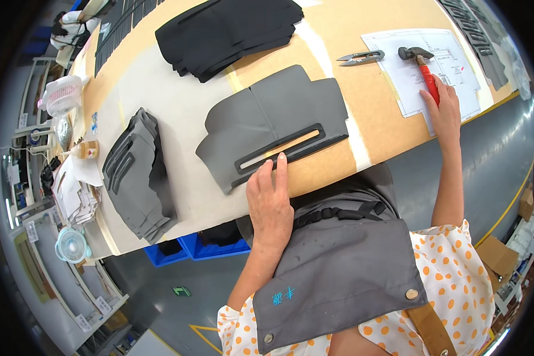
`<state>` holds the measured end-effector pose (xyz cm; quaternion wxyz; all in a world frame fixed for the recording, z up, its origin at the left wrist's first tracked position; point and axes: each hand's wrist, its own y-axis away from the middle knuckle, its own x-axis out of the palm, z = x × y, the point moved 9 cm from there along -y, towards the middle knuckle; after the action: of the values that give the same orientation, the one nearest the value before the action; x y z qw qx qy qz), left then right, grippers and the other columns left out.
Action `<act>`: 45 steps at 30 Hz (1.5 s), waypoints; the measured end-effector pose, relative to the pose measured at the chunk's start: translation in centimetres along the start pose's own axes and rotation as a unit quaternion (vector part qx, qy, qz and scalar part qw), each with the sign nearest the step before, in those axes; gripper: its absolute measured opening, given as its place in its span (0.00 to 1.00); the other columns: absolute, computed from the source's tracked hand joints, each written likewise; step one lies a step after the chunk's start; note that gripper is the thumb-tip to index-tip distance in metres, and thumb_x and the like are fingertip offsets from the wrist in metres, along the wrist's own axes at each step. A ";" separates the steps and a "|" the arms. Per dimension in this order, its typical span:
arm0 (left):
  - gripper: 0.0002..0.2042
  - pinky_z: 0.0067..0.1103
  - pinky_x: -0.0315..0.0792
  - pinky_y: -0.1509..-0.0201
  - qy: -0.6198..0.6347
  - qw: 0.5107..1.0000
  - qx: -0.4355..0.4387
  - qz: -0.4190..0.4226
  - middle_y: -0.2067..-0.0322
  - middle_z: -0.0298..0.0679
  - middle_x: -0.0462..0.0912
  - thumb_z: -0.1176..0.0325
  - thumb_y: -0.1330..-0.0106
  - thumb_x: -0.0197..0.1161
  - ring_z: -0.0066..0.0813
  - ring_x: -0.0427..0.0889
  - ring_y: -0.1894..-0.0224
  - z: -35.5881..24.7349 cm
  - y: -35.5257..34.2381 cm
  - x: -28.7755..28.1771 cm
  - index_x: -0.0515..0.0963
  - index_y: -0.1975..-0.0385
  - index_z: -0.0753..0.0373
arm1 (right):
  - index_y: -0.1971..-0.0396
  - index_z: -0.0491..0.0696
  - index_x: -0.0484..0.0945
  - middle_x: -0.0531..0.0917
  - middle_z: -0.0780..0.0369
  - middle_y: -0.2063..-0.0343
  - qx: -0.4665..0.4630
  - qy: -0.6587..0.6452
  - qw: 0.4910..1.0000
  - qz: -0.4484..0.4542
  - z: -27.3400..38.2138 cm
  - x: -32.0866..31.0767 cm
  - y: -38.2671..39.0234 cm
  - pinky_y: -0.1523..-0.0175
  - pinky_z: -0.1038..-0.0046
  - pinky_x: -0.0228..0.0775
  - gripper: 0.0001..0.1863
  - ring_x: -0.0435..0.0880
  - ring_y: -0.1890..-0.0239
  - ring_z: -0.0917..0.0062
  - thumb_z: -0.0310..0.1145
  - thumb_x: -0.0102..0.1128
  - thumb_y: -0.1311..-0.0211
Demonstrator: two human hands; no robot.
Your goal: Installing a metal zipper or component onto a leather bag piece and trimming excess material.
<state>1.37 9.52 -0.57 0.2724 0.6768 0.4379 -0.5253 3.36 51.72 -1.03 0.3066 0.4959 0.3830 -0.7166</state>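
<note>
A grey fabric piece [267, 121] with a long slot cut in it lies flat on the tan worktable [374, 113]. My left hand [270, 202] rests flat at the piece's near edge, fingertips touching the dark strip around the slot. My right hand [444, 110] reaches out to the right and lies on the red handle of a hammer [422, 68], which rests on a white paper sheet [451, 59]. I cannot see whether the fingers wrap around the handle.
Metal thread snips [361, 57] lie left of the hammer. A stack of black fabric pieces [228, 32] sits at the back, a grey stack [139, 175] at the left. Small fans [62, 95], papers and blue bins [199, 246] stand beyond the table's left end.
</note>
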 end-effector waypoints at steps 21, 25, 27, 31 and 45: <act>0.15 0.33 0.71 0.42 0.091 0.975 -0.015 -0.201 0.53 0.42 0.82 0.83 0.33 0.62 0.42 0.79 0.50 6.4 0.7 -4.1 0.84 0.48 0.63 | 0.31 0.58 0.70 0.82 0.61 0.68 -0.311 -0.223 0.893 0.235 22.1 -3.3 8.6 0.62 0.66 0.76 0.31 0.84 0.65 0.65 0.30 0.66 0.32; 0.18 0.33 0.70 0.44 0.146 0.974 0.043 -0.167 0.54 0.39 0.81 0.81 0.37 0.64 0.39 0.79 0.50 4.4 0.0 -3.0 0.84 0.48 0.61 | 0.27 0.60 0.67 0.79 0.62 0.70 -0.329 -0.216 0.895 0.211 23.8 -3.4 9.0 0.64 0.65 0.74 0.34 0.81 0.68 0.66 0.29 0.64 0.32; 0.19 0.32 0.69 0.45 0.141 0.976 0.069 -0.149 0.54 0.37 0.80 0.80 0.39 0.64 0.38 0.78 0.50 3.3 0.0 -2.2 0.83 0.48 0.60 | 0.26 0.61 0.66 0.79 0.62 0.70 -0.327 -0.218 0.894 0.217 23.9 -3.2 9.2 0.64 0.66 0.74 0.35 0.80 0.69 0.67 0.28 0.65 0.32; 0.22 0.32 0.68 0.46 0.106 0.984 0.068 -0.125 0.54 0.36 0.79 0.80 0.40 0.65 0.36 0.77 0.49 2.8 -0.2 -1.0 0.82 0.44 0.58 | 0.27 0.61 0.68 0.78 0.62 0.72 -0.300 -0.197 0.905 0.227 22.8 -2.2 9.6 0.65 0.67 0.73 0.35 0.79 0.71 0.68 0.27 0.65 0.33; 0.22 0.32 0.68 0.46 0.070 0.990 0.065 -0.103 0.52 0.35 0.76 0.78 0.40 0.65 0.35 0.75 0.47 2.3 -0.4 -0.3 0.83 0.44 0.58 | 0.30 0.58 0.73 0.78 0.62 0.74 -0.360 -0.108 0.901 0.216 23.4 -1.7 12.1 0.70 0.67 0.73 0.35 0.78 0.75 0.70 0.24 0.67 0.38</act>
<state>-0.05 7.73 -0.94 0.1410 0.6792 0.4885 -0.5293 2.64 25.58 2.68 0.6511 0.3420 0.4629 -0.4949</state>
